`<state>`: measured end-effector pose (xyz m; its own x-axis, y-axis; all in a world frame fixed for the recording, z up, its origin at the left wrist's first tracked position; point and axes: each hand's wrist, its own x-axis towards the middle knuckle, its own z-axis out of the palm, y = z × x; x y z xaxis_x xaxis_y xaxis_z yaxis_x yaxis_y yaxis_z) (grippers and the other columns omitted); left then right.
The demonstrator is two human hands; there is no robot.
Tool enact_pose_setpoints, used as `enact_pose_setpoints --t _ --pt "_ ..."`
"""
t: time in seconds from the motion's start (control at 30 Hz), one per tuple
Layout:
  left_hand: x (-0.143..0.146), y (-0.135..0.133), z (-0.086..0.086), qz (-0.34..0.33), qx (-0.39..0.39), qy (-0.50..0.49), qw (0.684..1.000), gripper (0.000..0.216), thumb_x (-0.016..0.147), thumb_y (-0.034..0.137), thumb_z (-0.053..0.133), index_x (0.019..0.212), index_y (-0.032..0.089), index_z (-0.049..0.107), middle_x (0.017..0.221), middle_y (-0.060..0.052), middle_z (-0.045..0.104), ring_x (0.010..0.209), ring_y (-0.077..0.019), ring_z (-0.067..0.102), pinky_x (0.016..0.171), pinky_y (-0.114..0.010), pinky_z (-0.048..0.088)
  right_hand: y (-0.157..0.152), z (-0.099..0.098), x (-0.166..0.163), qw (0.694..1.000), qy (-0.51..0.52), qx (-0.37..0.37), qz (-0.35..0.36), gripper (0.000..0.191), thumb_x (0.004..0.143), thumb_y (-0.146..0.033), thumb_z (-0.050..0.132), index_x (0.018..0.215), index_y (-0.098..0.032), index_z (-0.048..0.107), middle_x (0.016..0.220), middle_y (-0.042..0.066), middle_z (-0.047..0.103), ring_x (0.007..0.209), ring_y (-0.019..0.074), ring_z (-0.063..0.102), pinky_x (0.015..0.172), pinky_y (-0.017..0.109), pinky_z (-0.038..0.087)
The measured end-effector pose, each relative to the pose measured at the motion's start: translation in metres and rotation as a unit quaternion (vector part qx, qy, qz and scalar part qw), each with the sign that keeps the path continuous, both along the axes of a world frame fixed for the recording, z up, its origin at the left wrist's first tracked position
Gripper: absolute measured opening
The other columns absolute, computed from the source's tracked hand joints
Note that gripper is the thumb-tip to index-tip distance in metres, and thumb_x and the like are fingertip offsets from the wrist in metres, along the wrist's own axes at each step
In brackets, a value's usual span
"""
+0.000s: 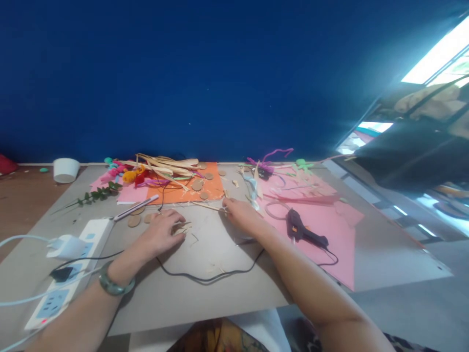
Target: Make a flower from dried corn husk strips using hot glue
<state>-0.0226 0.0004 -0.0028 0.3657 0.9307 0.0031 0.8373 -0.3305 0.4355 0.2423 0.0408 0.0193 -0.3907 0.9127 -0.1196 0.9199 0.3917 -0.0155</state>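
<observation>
My left hand, with a green bangle on its wrist, rests on the grey board. Its fingers and thumb curl around a small bunch of straw scraps. Farther right, my right hand reaches to the near edge of the orange sheet. Its fingertips are pinched together by a bit of tan straw, and partly hidden. A thin straw strip runs up to these fingers from the left. More loose straw bits lie between my forearms.
A black glue gun lies on pink paper; a dark cable crosses before me. At left are a power strip, a cutter knife, a leafy sprig and a white cup. Straw strips and wooden discs lie behind.
</observation>
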Motion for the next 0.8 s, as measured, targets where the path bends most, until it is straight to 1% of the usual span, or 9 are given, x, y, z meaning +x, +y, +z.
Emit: enact_pose_setpoints --t 0.07,0.17,0.27,0.33,0.4,0.53,0.67,0.73,0.8 --pt "0.000 0.001 0.000 0.009 -0.001 -0.001 1.000 0.023 0.075 0.031 0.056 0.093 0.019 0.065 0.097 -0.007 0.066 0.093 -0.0260 0.058 0.083 -0.041 0.035 -0.001 0.001 0.002 1.000 0.005 0.011 -0.007 0.035 0.082 -0.007 0.044 0.115 -0.017 0.051 0.107 0.011 0.065 0.085 0.0223 0.064 0.069 0.029 0.039" --pt "0.001 0.001 -0.001 0.024 0.000 0.004 1.000 0.020 0.075 0.027 0.056 0.092 0.019 0.064 0.094 -0.008 0.067 0.089 -0.0255 0.059 0.083 -0.041 0.035 -0.003 0.006 0.007 0.999 0.005 0.047 -0.018 0.039 0.082 -0.009 0.044 0.119 -0.019 0.049 0.111 0.010 0.063 0.083 0.0231 0.064 0.066 0.029 0.040" --pt "0.002 0.003 -0.004 0.015 -0.002 -0.010 1.000 0.019 0.076 0.021 0.054 0.092 0.019 0.064 0.093 -0.008 0.067 0.091 -0.0254 0.060 0.081 -0.039 0.037 -0.005 0.010 0.012 0.997 -0.023 0.065 -0.040 0.045 0.081 -0.007 0.044 0.124 -0.018 0.045 0.105 0.012 0.064 0.082 0.0250 0.065 0.064 0.030 0.040" --pt "0.004 0.004 -0.007 0.005 -0.012 -0.036 0.999 0.019 0.077 0.019 0.052 0.092 0.017 0.064 0.091 -0.008 0.067 0.087 -0.0238 0.061 0.078 -0.036 0.040 -0.005 0.012 0.015 0.996 -0.048 0.054 -0.055 0.048 0.080 -0.004 0.043 0.126 -0.016 0.043 0.099 0.012 0.065 0.083 0.0262 0.065 0.065 0.030 0.041" --pt "0.005 0.004 -0.008 0.007 -0.027 -0.064 0.998 0.020 0.078 0.019 0.051 0.093 0.017 0.064 0.088 -0.008 0.067 0.081 -0.0217 0.061 0.075 -0.033 0.043 -0.005 0.013 0.017 0.995 -0.066 0.034 -0.061 0.046 0.080 -0.002 0.043 0.123 -0.015 0.045 0.095 0.013 0.066 0.085 0.0267 0.065 0.067 0.030 0.042" --pt "0.008 0.002 -0.006 0.040 -0.048 -0.104 0.993 0.019 0.079 0.021 0.050 0.092 0.017 0.064 0.080 -0.005 0.068 0.074 -0.0196 0.061 0.070 -0.031 0.045 -0.005 0.014 0.020 0.995 -0.080 0.009 -0.052 0.037 0.079 -0.001 0.044 0.114 -0.013 0.049 0.089 0.013 0.068 0.088 0.0274 0.066 0.068 0.030 0.043" --pt "0.007 0.002 -0.002 0.062 -0.045 -0.126 0.989 0.019 0.078 0.022 0.052 0.091 0.018 0.065 0.076 -0.003 0.067 0.070 -0.0182 0.061 0.068 -0.030 0.045 -0.005 0.016 0.021 0.995 -0.082 -0.002 -0.051 0.034 0.081 -0.002 0.045 0.113 -0.013 0.050 0.088 0.014 0.068 0.088 0.0283 0.067 0.068 0.031 0.043" --pt "0.006 0.002 -0.002 0.041 -0.038 -0.116 0.992 0.016 0.078 0.023 0.054 0.087 0.018 0.066 0.076 -0.003 0.067 0.070 -0.0182 0.060 0.068 -0.030 0.045 -0.005 0.016 0.021 0.995 -0.081 -0.005 -0.051 0.034 0.081 -0.003 0.045 0.113 -0.013 0.050 0.088 0.014 0.068 0.089 0.0285 0.066 0.068 0.031 0.043" --pt "0.005 0.002 -0.003 0.000 -0.027 -0.096 0.995 0.012 0.077 0.023 0.056 0.081 0.018 0.066 0.079 -0.005 0.066 0.073 -0.0189 0.060 0.069 -0.030 0.045 -0.004 0.015 0.022 0.996 -0.079 -0.005 -0.051 0.035 0.081 -0.003 0.045 0.113 -0.013 0.050 0.088 0.014 0.068 0.090 0.0281 0.066 0.068 0.030 0.042"
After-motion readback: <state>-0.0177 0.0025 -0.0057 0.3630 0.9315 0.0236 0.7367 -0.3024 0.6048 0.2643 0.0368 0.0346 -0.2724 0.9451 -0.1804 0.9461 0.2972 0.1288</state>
